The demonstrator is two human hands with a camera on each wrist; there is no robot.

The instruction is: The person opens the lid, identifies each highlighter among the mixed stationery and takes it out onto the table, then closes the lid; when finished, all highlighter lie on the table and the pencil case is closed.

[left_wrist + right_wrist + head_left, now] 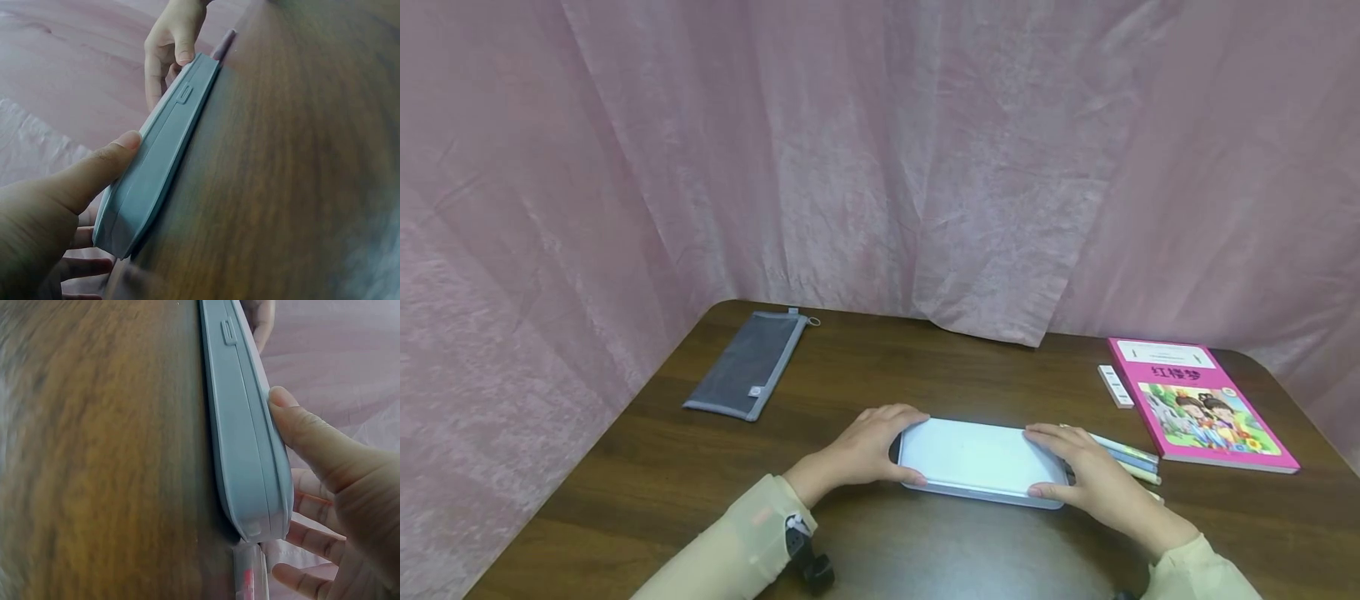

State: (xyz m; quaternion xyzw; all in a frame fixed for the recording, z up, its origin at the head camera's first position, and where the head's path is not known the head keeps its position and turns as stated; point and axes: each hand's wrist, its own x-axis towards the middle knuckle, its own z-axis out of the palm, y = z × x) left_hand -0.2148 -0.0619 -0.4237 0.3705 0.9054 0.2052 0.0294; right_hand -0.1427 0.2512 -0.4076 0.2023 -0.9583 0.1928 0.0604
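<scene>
A pale blue-grey plastic pencil case (976,458) with a white top lies closed on the table; a small latch (184,94) shows on its front side. My left hand (867,450) grips its left end, thumb at the front edge and fingers toward the back edge. At the opposite end my right hand (1093,479) holds it the same way, the thumb (312,434) pressed along the upper front rim. Several pens (1131,458) lie just beyond the right hand, partly hidden by it. What is inside the case cannot be seen.
A grey mesh zip pouch (745,367) lies at the back left of the wooden table (880,358). On the right are a pink picture-covered book (1202,408) and a small white block-like item (1116,387) beside it. A pink curtain (880,167) hangs behind, touching the table's back edge.
</scene>
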